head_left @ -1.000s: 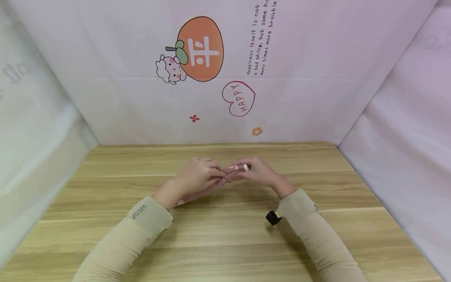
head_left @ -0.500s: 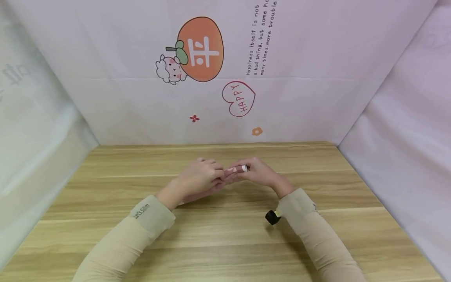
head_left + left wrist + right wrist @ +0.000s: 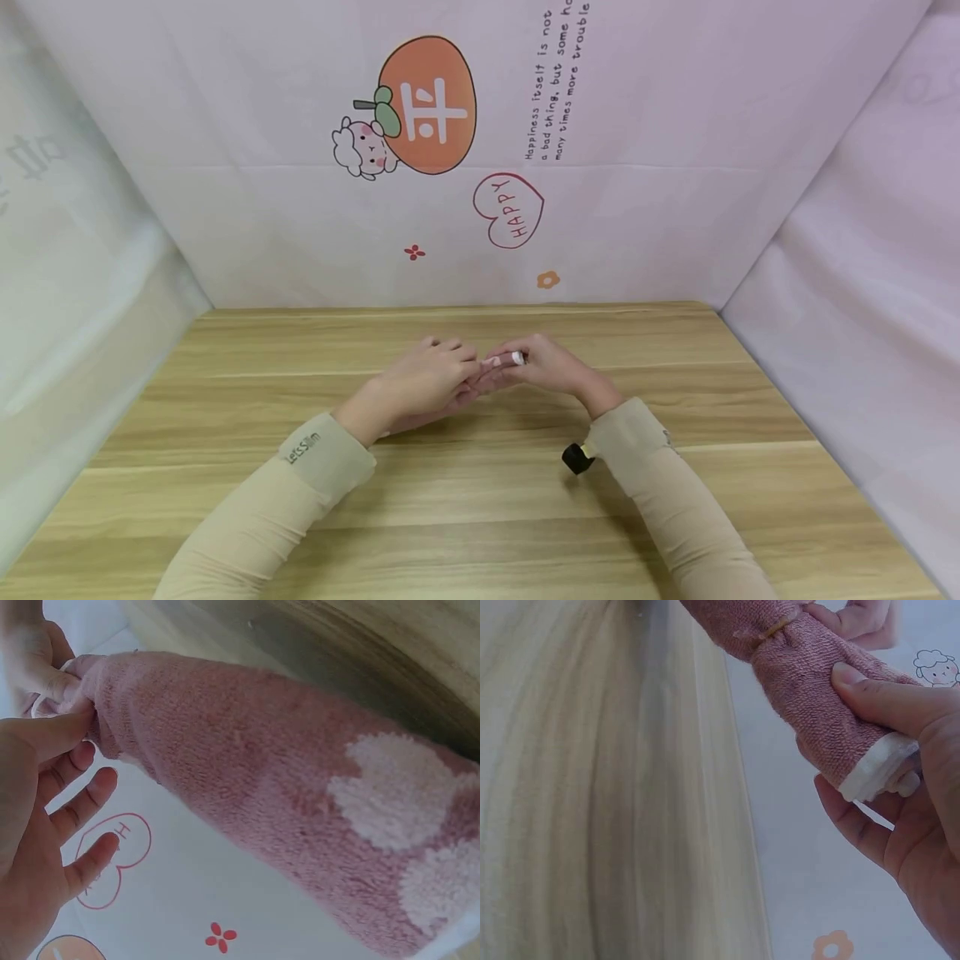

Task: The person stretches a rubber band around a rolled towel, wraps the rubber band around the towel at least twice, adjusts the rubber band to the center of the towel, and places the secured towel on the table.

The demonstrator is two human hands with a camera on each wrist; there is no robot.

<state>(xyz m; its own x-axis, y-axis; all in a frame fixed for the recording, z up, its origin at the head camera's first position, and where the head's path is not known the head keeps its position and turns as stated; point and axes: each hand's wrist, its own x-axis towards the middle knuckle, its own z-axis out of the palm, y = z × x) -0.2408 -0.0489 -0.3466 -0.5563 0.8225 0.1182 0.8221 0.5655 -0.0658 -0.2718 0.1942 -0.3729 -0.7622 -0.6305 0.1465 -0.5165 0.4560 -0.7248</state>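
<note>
A pink towel (image 3: 498, 363) with white patches is rolled into a long tube and held above the table. Round its middle, in the right wrist view, runs a thin yellowish band (image 3: 780, 628) that cinches the roll. My left hand (image 3: 416, 379) pinches the towel near this band; in the left wrist view its other fingers (image 3: 88, 799) stand spread, off the cloth. With thumb on one side and fingers beneath, my right hand (image 3: 551, 364) grips the roll by its white-edged end (image 3: 877, 765). The left half of the towel (image 3: 225, 735) slants down below the left hand.
The wood-grain table (image 3: 480, 517) lies beneath both hands. A white printed cloth (image 3: 645, 167) stands along its back edge, with more white cloth at both sides. A small black object (image 3: 577, 458) sits at the right sleeve cuff.
My left hand has turned slightly over the towel and shifted a little, its fingers covering more of the middle. The right hand has stayed almost still, holding the same end.
</note>
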